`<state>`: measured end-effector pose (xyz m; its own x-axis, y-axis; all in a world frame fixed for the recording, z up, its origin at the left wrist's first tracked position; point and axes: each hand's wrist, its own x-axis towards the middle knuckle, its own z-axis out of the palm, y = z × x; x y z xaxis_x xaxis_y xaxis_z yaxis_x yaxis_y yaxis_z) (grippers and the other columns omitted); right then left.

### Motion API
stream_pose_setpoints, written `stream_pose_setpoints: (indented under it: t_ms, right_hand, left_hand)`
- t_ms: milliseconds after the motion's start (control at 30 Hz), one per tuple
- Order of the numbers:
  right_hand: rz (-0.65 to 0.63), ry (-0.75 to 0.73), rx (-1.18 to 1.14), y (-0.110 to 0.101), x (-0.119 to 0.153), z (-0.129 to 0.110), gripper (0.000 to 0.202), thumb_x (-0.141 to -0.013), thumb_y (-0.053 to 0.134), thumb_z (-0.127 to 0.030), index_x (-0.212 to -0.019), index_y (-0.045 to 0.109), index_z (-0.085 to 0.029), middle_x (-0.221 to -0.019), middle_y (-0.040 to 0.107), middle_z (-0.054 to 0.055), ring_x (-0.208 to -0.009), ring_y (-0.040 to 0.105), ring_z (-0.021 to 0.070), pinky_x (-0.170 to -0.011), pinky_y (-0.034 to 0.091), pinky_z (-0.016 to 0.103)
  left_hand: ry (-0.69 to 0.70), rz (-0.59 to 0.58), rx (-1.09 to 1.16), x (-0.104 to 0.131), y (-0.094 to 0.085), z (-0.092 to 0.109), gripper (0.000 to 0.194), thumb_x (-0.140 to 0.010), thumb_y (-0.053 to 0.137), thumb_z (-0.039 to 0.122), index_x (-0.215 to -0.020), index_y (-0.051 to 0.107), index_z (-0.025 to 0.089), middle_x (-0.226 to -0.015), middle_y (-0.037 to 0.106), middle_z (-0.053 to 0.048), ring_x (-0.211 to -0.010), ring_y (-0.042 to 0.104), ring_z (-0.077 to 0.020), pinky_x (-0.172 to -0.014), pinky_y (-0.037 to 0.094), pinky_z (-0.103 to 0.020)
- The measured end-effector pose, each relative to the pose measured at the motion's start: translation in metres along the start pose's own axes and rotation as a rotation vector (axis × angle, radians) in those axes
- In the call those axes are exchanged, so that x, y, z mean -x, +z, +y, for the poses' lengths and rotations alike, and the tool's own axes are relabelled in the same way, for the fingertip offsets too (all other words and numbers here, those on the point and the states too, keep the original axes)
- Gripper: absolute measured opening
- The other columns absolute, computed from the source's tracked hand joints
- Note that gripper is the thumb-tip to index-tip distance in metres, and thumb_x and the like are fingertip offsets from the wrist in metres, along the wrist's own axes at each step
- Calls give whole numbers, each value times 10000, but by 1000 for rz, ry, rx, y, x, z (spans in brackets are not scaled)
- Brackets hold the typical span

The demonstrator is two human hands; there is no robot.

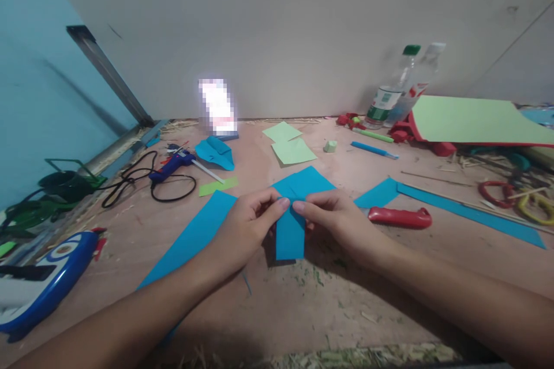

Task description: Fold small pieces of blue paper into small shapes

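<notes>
A folded strip of blue paper (289, 239) hangs between my two hands, its lower end pointing toward me. My left hand (262, 213) pinches its left edge with thumb and fingers. On the other edge, my right hand (324, 213) pinches it too, the thumbs nearly meeting. Just beyond the strip, a blue paper piece (311, 179) shows; whether it joins the strip I cannot tell. A long blue paper sheet (190, 236) lies partly under my left forearm. To the right of my right hand is a knife with a red handle (400, 217).
At the left are a blue glue gun (173, 164) with its cord and a blue-and-white device (52, 277). Green paper squares (294, 151), a lit phone (219, 106) and plastic bottles (385, 104) stand or lie toward the wall. Scissors (497, 193) and blue strips (476, 216) lie right.
</notes>
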<state>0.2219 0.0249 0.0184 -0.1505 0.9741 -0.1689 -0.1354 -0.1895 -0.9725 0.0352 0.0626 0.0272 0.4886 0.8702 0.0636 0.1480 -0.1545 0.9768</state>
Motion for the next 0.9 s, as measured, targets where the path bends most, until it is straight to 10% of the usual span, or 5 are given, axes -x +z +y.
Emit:
stream_pose_setpoints:
  t_ms: [900]
  right_hand:
    - [-37,4,-46,-1,-1,1,388,-807,860,-493,-670,693,-171,-640,578,-10,-589,496,115,-581,391,263]
  left_hand:
    - [47,72,-67,0,-2,-4,369,-989,591,402,-694,585,182,-663,474,26,-644,435,-142,-592,356,-277]
